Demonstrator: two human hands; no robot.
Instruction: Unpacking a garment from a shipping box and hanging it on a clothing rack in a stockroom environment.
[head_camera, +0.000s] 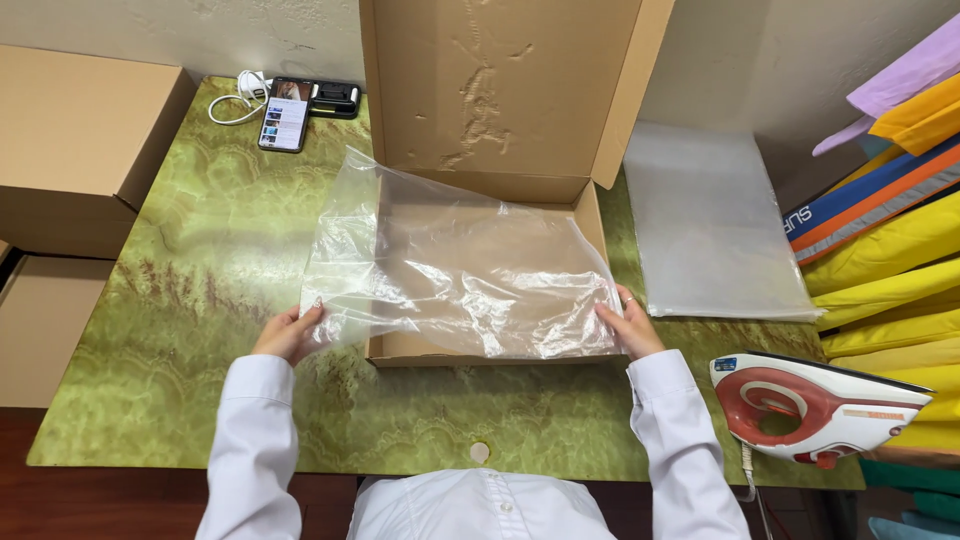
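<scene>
- Left hand (291, 333) pinches the near-left corner of a clear plastic bag (460, 265), fingers closed on the film.
- Right hand (627, 322) grips the bag's near-right edge the same way, fingers folded over the plastic.
- Bag is stretched between both hands, crinkled, spread over the open cardboard box (480, 345); its far edge lifts toward the box's raised lid (500, 85).
- Through the film the box floor shows as bare brown card; nothing inside it that I can make out. Whether the bag itself holds anything: looks empty, flat.
- Box sits mid-way on the green marbled table (200, 300), lid standing upright against the wall.
- Stack of flat clear bags (710, 225) just right of the box.
- Red-and-white iron (815, 405) at the table's near-right corner.
- Phone (284, 115) with lit screen at the far-left end, beside a white cable.
- Closed cartons (75, 140) off the table's left; folded yellow garments (885, 270) stacked right.
</scene>
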